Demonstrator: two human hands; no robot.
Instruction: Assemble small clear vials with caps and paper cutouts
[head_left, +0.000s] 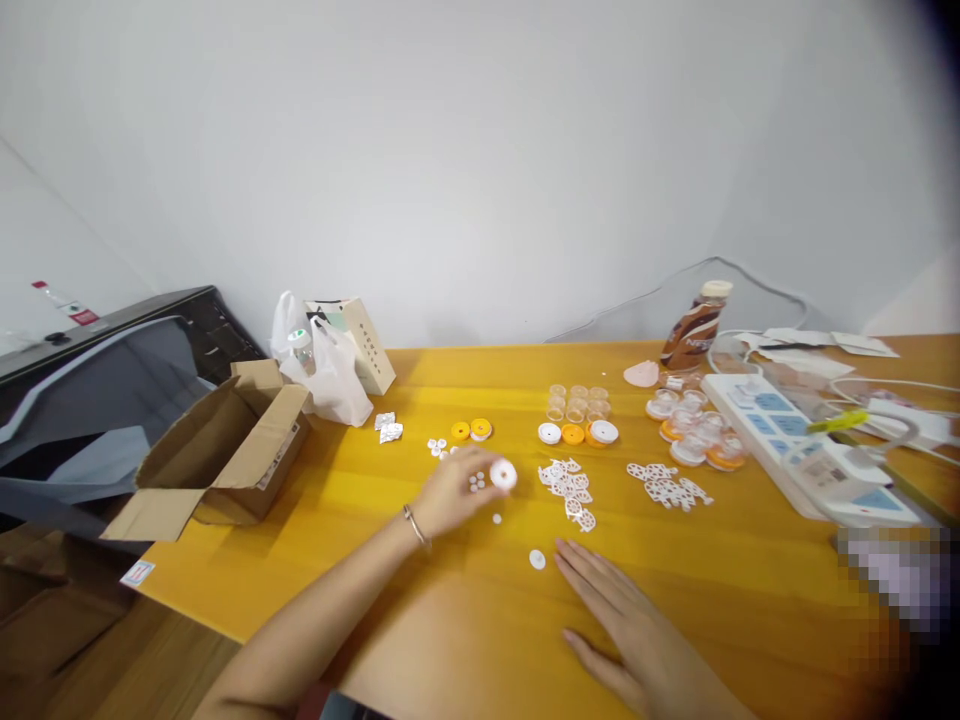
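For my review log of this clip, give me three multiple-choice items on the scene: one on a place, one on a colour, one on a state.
1. Where is the cardboard box?
A. table's left end
B. beside the power strip
C. under the right hand

2. What colour is the table?
A. grey
B. yellow-orange
C. green

3. How is the right hand?
A. flat on the table, holding nothing
C. gripping the bottle
B. inside the box

Key: 1 A, it sits open at the left edge. 2 B, the top is plainly yellow-orange. 3 A, its fingers lie spread on the table, while the left hand holds a small white disc.
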